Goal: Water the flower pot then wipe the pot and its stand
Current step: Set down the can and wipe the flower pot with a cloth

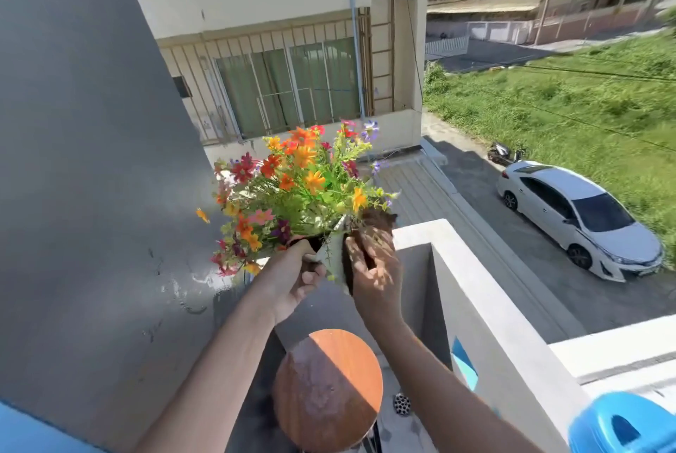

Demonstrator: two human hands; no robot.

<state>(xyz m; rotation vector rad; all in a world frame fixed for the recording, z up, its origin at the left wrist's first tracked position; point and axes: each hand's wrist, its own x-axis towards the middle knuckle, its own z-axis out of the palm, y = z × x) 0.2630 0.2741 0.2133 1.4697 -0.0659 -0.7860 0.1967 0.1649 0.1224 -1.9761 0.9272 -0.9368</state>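
Flower pot point(360, 233) up in both hands at the centre of the frame, lifted clear above the round stand point(329, 388).

The pot is dark brown and mostly hidden; a thick spray of orange, red, pink and purple flowers point(292, 181) on bright green stems bursts out toward the upper left. The left hand point(292, 278) sits under the blooms, fingers point(311, 277) curled and clenched on a pale cloth point(334, 255) that drapes between the two hands against the pot. The right hand point(375, 275) wraps the pot's side, fingers grasping it, dappled with leaf shadow. Below, at bottom centre, the stand's orange-brown top looks wet and blotchy, half in sun, half in shade. A grey wall point(91, 159) fills the left; a white car point(581, 218) is parked at the right.
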